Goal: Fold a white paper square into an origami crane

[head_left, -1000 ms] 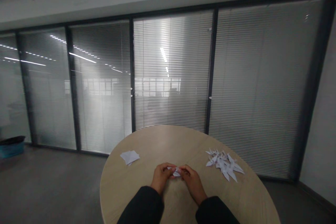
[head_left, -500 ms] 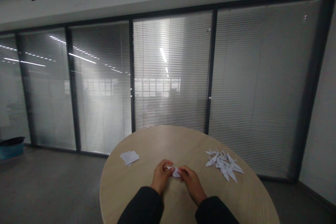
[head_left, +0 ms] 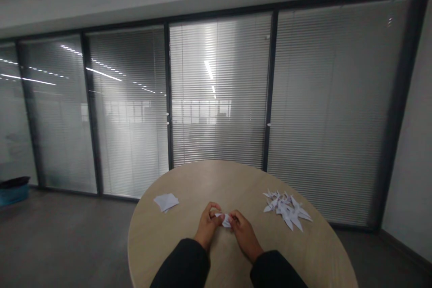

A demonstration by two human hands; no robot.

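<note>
A small piece of folded white paper (head_left: 227,222) is pinched between my two hands over the round wooden table (head_left: 216,175). My left hand (head_left: 208,224) grips its left side, thumb in front and index finger curved over the top. On the other side my right hand (head_left: 245,230) holds the paper's right edge between thumb and fingertips. The fingers cover part of the paper, so its full shape is hidden. To the right lies a heap of folded white paper cranes (head_left: 286,208), pointed and overlapping.
A small stack of flat white paper sheets (head_left: 166,202) rests on the table's left side. Beyond the table stands a glass partition with blinds (head_left: 219,135). A blue bin with a dark liner (head_left: 14,192) sits on the floor at far left.
Both hands have shifted very slightly at the paper, keeping their pinch on it. The view has moved a little; the stack and the heap lie as before.
</note>
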